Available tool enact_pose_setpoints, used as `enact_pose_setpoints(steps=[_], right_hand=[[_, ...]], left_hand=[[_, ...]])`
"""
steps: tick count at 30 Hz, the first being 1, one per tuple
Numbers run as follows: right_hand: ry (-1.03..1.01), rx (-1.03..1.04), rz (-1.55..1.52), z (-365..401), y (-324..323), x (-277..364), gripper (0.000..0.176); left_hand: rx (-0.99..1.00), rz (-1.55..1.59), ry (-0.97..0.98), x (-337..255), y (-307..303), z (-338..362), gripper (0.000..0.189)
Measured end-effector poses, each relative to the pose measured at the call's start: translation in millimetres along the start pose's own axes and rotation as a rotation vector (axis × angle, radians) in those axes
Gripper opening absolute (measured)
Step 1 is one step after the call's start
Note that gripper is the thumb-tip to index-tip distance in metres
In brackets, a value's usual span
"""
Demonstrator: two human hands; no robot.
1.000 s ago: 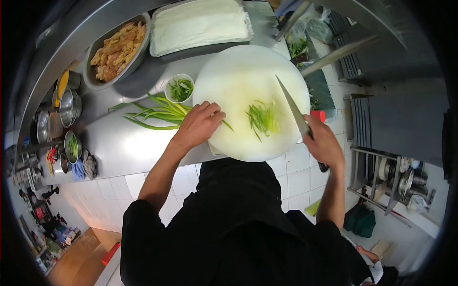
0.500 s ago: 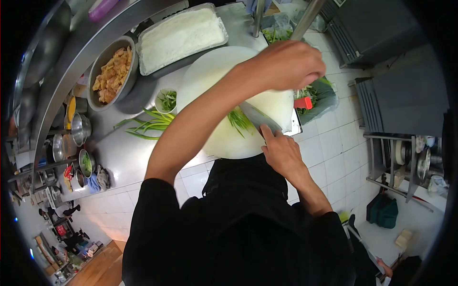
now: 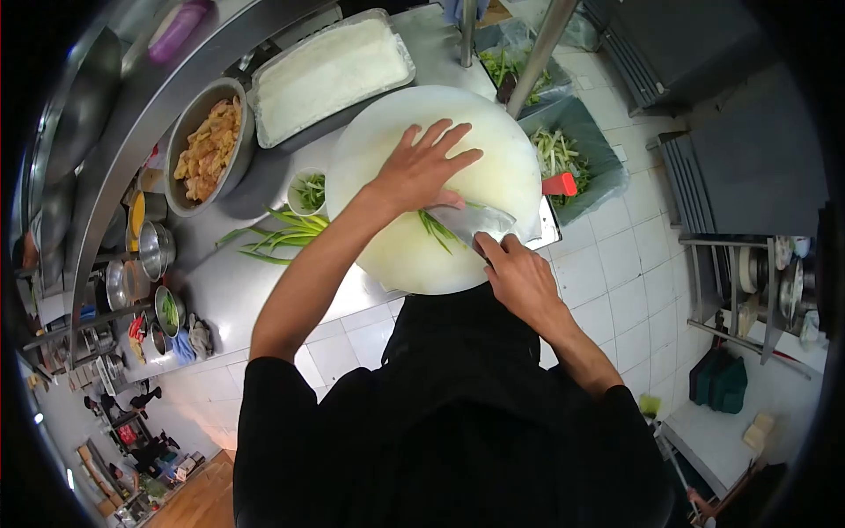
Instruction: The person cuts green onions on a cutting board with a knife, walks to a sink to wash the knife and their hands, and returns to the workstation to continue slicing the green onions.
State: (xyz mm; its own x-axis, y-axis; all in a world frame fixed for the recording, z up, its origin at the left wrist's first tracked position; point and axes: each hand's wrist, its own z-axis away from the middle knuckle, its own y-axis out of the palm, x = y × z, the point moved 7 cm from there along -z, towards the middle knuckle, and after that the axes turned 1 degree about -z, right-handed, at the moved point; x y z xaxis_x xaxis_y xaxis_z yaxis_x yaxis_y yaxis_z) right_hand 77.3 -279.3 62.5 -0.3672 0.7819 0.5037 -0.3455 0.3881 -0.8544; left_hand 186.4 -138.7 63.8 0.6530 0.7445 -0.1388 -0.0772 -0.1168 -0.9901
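My left hand (image 3: 422,172) is over the round white cutting board (image 3: 378,114), its fingers spread and its thumb near the cleaver blade. My right hand (image 3: 521,280) grips the handle of a cleaver (image 3: 482,222) whose wide blade lies low across the board. Cut green scallion pieces (image 3: 437,231) rest beside the blade's left end, close under my left thumb. Left of the board, a bunch of scallions (image 3: 286,233) lies on the counter, partly behind my left forearm. Next to it stands a small white bowl (image 3: 307,192) of chopped greens.
A metal bowl of raw meat (image 3: 208,150) and a tray of white powder (image 3: 330,75) stand at the back left. Lined bins (image 3: 572,163) with vegetable scraps sit to the right, near a red handle (image 3: 560,184). A metal post (image 3: 541,57) rises behind the board.
My left hand has come back left from above the scrap bin to the board, and its fingers have spread. My right hand stays on the cleaver, whose blade now lies flatter.
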Motion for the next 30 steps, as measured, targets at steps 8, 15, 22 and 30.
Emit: enact_pose_setpoints(steps=[8, 15, 22, 30], right_hand=[[-0.066, 0.083, -0.052, 6.7, 7.2, 26.0, 0.042], [0.025, -0.207, -0.162, -1.2, -52.9, -22.6, 0.045], [0.229, -0.341, -0.224, -1.7, -83.6, -68.1, 0.044], [0.080, -0.309, -0.252, 8.7, -69.0, -64.0, 0.047]], left_hand=[[-0.182, 0.004, 0.117, -1.7, -24.3, -15.8, 0.075], [-0.227, 0.475, 0.094, 8.6, -120.5, 62.1, 0.037], [-0.002, 0.587, 0.306, -13.4, -4.1, 19.3, 0.052], [0.196, 0.244, 0.455, -45.8, 32.6, 50.2, 0.047]])
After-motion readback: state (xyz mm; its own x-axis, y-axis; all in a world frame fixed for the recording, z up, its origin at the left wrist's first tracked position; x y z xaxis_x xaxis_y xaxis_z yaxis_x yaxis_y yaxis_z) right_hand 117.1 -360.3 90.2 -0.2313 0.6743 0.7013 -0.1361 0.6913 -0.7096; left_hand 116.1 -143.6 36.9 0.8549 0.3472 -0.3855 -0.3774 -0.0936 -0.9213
